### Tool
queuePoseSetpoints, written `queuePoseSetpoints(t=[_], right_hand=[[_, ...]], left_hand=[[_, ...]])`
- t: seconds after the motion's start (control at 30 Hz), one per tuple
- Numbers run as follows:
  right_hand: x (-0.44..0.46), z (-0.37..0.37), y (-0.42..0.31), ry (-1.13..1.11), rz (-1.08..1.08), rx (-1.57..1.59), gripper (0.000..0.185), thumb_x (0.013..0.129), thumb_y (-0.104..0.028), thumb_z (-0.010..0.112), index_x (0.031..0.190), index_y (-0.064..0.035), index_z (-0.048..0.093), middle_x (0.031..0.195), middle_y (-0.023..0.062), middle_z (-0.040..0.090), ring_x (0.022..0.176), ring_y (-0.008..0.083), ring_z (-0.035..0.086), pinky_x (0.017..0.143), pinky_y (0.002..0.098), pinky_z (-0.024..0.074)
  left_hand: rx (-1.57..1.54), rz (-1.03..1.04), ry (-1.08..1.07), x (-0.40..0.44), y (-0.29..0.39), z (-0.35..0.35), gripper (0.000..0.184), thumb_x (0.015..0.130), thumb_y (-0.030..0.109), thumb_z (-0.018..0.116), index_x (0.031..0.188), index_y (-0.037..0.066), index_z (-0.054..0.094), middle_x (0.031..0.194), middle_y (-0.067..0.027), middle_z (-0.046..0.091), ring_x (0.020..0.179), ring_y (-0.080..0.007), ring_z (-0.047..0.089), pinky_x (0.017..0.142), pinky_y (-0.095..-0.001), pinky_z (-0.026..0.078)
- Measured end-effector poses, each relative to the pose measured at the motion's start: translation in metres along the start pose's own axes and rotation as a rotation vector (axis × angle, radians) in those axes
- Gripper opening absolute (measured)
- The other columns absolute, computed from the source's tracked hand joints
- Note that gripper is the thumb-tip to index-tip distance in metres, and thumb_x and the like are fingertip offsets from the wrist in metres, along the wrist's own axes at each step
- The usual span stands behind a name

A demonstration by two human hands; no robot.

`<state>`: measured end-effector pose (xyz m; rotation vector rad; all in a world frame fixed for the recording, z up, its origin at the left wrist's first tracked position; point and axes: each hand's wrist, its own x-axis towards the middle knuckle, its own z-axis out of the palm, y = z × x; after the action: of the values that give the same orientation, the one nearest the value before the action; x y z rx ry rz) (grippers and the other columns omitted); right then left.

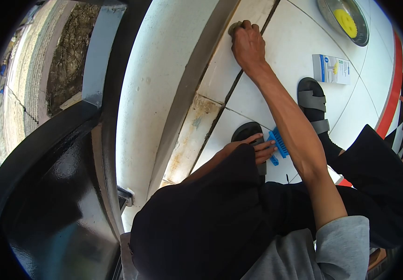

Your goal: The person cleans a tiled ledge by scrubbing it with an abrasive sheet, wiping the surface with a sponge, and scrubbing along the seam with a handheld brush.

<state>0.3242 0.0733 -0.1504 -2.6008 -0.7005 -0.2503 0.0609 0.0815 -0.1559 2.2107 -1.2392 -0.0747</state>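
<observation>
My right hand (249, 45) reaches forward to the tiled ledge by the wall, fingers closed over a small grey-brown item (233, 29). Most of that item is hidden under the fingers, and I cannot make out what it is. Beside my left knee, my left hand (262, 148) hangs low with its fingers stretched out and apart. Its fingertips are next to a blue brush (279, 142) on the white floor tiles, partly covered by my right forearm. Brown stains mark the ledge tile (196, 122) nearer to me.
A metal bowl (362, 36) with a yellow sponge (345, 23) stands at the top right. Below it lies a white and blue box (332, 69). My sandalled foot (311, 97) is beside the box. A black metal frame (47, 140) rises at the left.
</observation>
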Motion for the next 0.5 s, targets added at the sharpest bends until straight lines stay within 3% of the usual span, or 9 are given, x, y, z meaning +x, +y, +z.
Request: queuePoseSetpoints(t=[0.03,0.1,0.13,0.2,0.23,0.3,0.4,0.47,0.5], right_hand=[[0.008,-0.001,0.007,0.004,0.015,-0.033,0.004,0.07,0.004,0.059,0.069,0.0029,0.063,0.081,0.019,0.057,0.079,0.0317,0.056,0.06,0.0415,0.0535],[-0.012,0.003,-0.011,-0.063,0.004,-0.135,0.005,0.071,0.004,0.061,0.074,0.0034,0.065,0.084,0.0168,0.057,0.081,0.0292,0.055,0.062,0.0397,0.0541],[-0.035,-0.003,-0.029,-0.079,-0.057,-0.123,0.009,0.071,0.006,0.062,0.079,0.0057,0.067,0.093,0.0172,0.057,0.087,0.0275,0.055,0.064,0.0361,0.0543],[-0.084,-0.012,-0.061,-0.262,-0.138,-0.1,0.015,0.076,0.006,0.062,0.088,0.0101,0.069,0.108,0.0227,0.055,0.097,0.03,0.055,0.076,0.0315,0.0576],[-0.098,-0.015,-0.065,-0.264,-0.192,-0.122,0.016,0.078,0.004,0.062,0.091,0.0112,0.069,0.11,0.0221,0.056,0.098,0.0299,0.055,0.078,0.0321,0.0588],[-0.085,-0.018,-0.05,-0.315,-0.124,0.007,0.014,0.076,0.007,0.062,0.087,0.011,0.068,0.106,0.0209,0.057,0.097,0.0299,0.056,0.073,0.034,0.0588],[-0.005,-0.011,0.004,-0.159,0.016,-0.108,0.01,0.07,0.008,0.06,0.078,0.0054,0.066,0.095,0.0208,0.059,0.092,0.033,0.058,0.067,0.0386,0.0571],[0.051,-0.002,0.059,0.008,0.035,-0.139,0.008,0.072,0.002,0.062,0.078,0.0043,0.066,0.089,0.0222,0.061,0.085,0.0356,0.061,0.062,0.0439,0.0568],[0.074,-0.006,0.073,-0.098,0.129,-0.135,0.007,0.073,0.001,0.062,0.078,0.0042,0.066,0.089,0.0226,0.061,0.085,0.0364,0.062,0.061,0.0446,0.0569]], left_hand=[[0.007,0.003,0.003,0.001,0.001,-0.004,0.035,0.094,0.021,0.05,0.128,0.014,0.054,0.15,-0.0063,0.042,0.143,-0.0237,0.033,0.116,-0.0511,0.026],[0.166,0.036,-0.395,0.004,0.002,-0.01,0.057,0.1,0.037,0.031,0.151,0.012,0.025,0.162,-0.0022,0.013,0.151,-0.0192,0.007,0.12,-0.0553,0.004],[0.171,0.038,-0.385,0.002,0.006,-0.004,0.057,0.1,0.037,0.031,0.151,0.012,0.025,0.162,-0.0022,0.013,0.151,-0.0192,0.007,0.12,-0.0553,0.004],[1.221,0.201,-0.415,-0.006,0.008,0.016,0.056,0.101,0.037,0.032,0.151,0.012,0.025,0.162,-0.0023,0.013,0.15,-0.0188,0.007,0.12,-0.0555,0.005],[1.223,0.199,-0.41,-0.004,0.005,0.015,0.056,0.101,0.037,0.032,0.151,0.012,0.025,0.162,-0.0023,0.013,0.15,-0.0188,0.007,0.12,-0.0555,0.005],[0.724,0.124,-0.288,0.0,-0.003,0.007,0.049,0.099,0.032,0.039,0.144,0.012,0.035,0.159,-0.0042,0.022,0.148,-0.0207,0.016,0.119,-0.0546,0.008],[-0.044,0.0,-0.117,0.0,0.001,-0.002,0.039,0.096,0.023,0.05,0.134,0.014,0.049,0.154,-0.0071,0.034,0.145,-0.0236,0.028,0.119,-0.0532,0.014],[0.013,0.012,-0.088,-0.001,0.0,0.005,0.038,0.096,0.024,0.048,0.133,0.014,0.051,0.155,-0.0065,0.034,0.146,-0.0233,0.027,0.119,-0.0531,0.013],[0.067,0.022,-0.055,-0.002,0.0,0.007,0.037,0.097,0.025,0.047,0.131,0.015,0.052,0.155,-0.0059,0.034,0.146,-0.023,0.026,0.119,-0.053,0.013]])
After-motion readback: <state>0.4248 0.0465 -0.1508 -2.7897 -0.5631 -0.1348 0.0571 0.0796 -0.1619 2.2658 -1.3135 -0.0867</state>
